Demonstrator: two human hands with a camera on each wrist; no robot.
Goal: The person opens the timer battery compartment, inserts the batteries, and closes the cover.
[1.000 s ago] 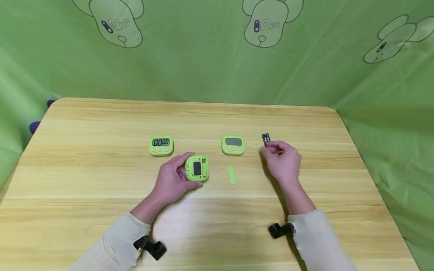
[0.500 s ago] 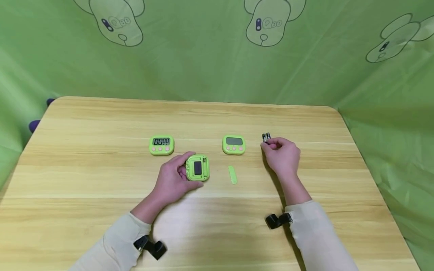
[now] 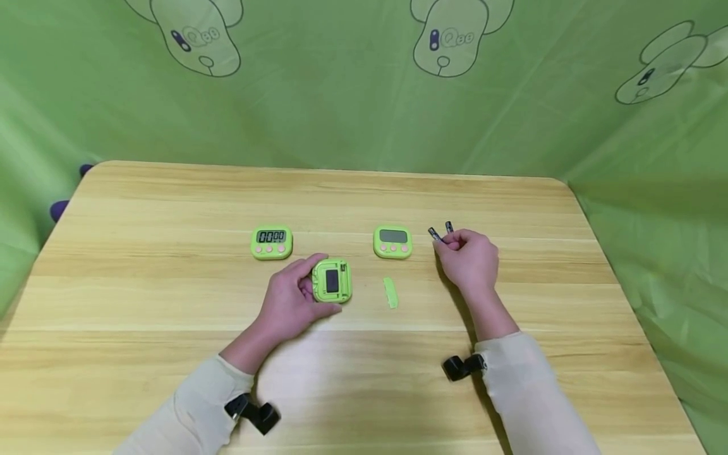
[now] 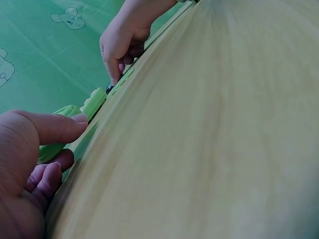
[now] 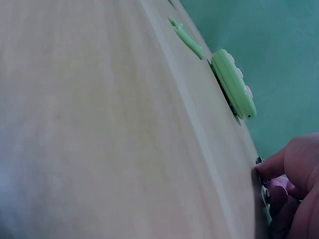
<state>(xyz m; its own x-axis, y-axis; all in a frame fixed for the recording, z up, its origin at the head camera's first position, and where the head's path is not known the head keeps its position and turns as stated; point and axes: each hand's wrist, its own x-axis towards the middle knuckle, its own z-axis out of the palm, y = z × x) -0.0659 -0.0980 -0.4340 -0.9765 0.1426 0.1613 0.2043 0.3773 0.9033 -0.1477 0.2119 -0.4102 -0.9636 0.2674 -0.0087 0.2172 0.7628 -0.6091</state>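
Note:
My left hand (image 3: 287,300) holds a green kitchen timer (image 3: 332,282) between thumb and fingers, back side up, its battery compartment uncovered. The thumb lies along the timer's near edge. To the right, my right hand (image 3: 472,264) pinches at a small dark battery (image 3: 435,234), which slants to the left out of the fingertips. A second battery (image 3: 449,226) points away just behind the fingers, its lower part hidden by them. Between the hands lies a thin green battery cover (image 3: 390,292). In the right wrist view, a battery end (image 5: 260,160) shows beside the thumb.
Two more green timers lie face up behind the hands: the left timer (image 3: 272,242) displays zeros, while the right timer (image 3: 393,242) has a blank screen. The wooden table (image 3: 364,392) ends at a green curtain (image 3: 318,114) printed with animal heads.
The two batteries lay side by side; now they are splayed, the left one turned out to the left. My right hand has shifted slightly forward and left. The left hand has stayed put.

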